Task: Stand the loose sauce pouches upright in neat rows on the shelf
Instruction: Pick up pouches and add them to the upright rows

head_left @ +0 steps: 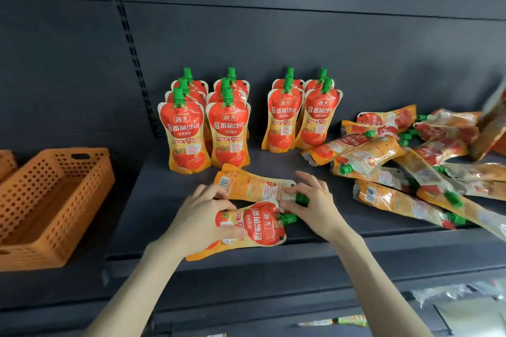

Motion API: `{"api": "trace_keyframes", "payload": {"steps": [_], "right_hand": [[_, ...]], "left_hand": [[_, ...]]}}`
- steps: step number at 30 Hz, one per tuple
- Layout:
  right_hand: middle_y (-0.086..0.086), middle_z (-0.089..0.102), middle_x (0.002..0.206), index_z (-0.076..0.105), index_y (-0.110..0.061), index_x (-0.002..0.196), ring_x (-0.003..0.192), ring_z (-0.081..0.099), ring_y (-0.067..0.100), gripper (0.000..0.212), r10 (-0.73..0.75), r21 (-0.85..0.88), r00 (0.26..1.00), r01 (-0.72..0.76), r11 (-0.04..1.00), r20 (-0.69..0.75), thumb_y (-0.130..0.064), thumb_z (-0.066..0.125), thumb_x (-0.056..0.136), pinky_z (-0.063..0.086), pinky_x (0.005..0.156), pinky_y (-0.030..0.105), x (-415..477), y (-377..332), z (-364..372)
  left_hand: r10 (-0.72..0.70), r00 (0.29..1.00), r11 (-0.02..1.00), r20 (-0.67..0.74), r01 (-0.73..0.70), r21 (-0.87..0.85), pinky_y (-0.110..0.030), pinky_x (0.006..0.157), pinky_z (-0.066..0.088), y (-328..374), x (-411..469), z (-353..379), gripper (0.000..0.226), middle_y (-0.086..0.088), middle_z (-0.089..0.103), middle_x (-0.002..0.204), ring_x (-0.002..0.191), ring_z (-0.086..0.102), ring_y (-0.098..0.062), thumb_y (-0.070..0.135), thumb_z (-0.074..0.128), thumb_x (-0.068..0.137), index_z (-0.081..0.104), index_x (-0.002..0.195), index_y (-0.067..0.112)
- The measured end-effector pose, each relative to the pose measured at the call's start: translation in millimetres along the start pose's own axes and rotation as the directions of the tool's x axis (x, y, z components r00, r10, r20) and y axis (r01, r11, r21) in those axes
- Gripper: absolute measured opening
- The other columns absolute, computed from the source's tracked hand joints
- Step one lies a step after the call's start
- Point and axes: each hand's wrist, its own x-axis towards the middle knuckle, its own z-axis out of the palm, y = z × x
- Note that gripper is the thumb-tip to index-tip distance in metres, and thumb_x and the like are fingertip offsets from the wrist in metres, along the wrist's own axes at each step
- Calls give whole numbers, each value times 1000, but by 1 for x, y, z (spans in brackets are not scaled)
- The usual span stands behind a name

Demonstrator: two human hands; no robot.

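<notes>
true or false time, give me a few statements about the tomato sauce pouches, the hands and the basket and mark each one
1. The upright tomato sauce pouches have green caps. True.
2. The orange basket sits to the right of the upright pouches. False: it sits to their left.
3. The left hand grips the front lying pouch, flat on the shelf. True.
4. The loose pile of pouches lies at the left end of the shelf. False: it lies at the right.
5. The right hand rests on the basket. False: it pinches the cap end of the rear lying pouch.
</notes>
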Motion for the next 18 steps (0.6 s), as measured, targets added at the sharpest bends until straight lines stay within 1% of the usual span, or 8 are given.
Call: {"api": "trace_keyframes", "payload": {"steps": [2,5,7,8,10,13,15,18], "right_hand": [[-2,46,139,66,-19,108,131,33,23,37,17,31,999,-18,999,38,-35,74,76,29,106,40,-3,1,-6],[-10,56,105,62,-22,96,110,51,18,30,21,153,1000,-24,988,21,-27,79,72,42,92,30,-9,0,-10],[-10,59,98,58,-26,90,100,56,15,31,31,226,1000,-29,974,-5,-21,81,70,47,86,31,-13,1,-10],[-7,62,98,57,-26,88,98,59,14,31,42,291,999,-37,956,-10,-16,80,71,49,84,30,-15,3,-11],[-2,66,97,57,-26,88,91,63,13,32,55,415,998,-37,909,-32,-6,77,73,50,80,25,-18,5,-15],[6,67,95,61,-24,90,85,62,12,28,71,507,991,-2,862,-117,-2,72,77,50,76,19,-25,7,-27],[8,67,97,65,-20,93,88,63,16,19,100,544,979,12,839,-176,-4,67,82,53,75,27,-28,8,-39],[0,69,92,69,-17,94,81,64,21,11,91,513,968,44,857,-235,-13,66,85,54,71,33,-25,7,-65]], "left_hand": [[10,1000,1000,-1,-10,9,-29,96,33,1,0,-1,79,23,31,112,116,31,-3,84,42,55,59,111,30],[11,1000,999,5,-11,34,-30,95,31,1,0,1,79,20,38,117,113,36,-3,84,40,55,56,110,30],[9,1000,999,-3,-9,41,-28,93,31,1,0,3,80,21,42,117,109,40,-2,85,35,52,54,108,31],[5,1000,999,-11,-5,35,-28,91,31,1,0,4,75,22,45,115,106,42,-2,85,37,53,52,105,32],[-9,999,1000,-50,9,-3,-26,87,35,4,-3,5,55,22,52,106,97,48,-2,76,55,63,50,97,33],[-53,991,993,-125,39,-112,-28,76,47,11,-7,5,37,19,63,94,87,59,-4,60,67,69,49,88,34],[-96,982,965,-164,52,-256,-31,71,51,18,-7,6,34,18,66,89,83,62,-4,54,72,69,51,85,31],[-160,956,889,-246,31,-457,-31,69,54,35,0,10,31,14,66,87,81,64,-4,40,77,70,53,84,28]]}}
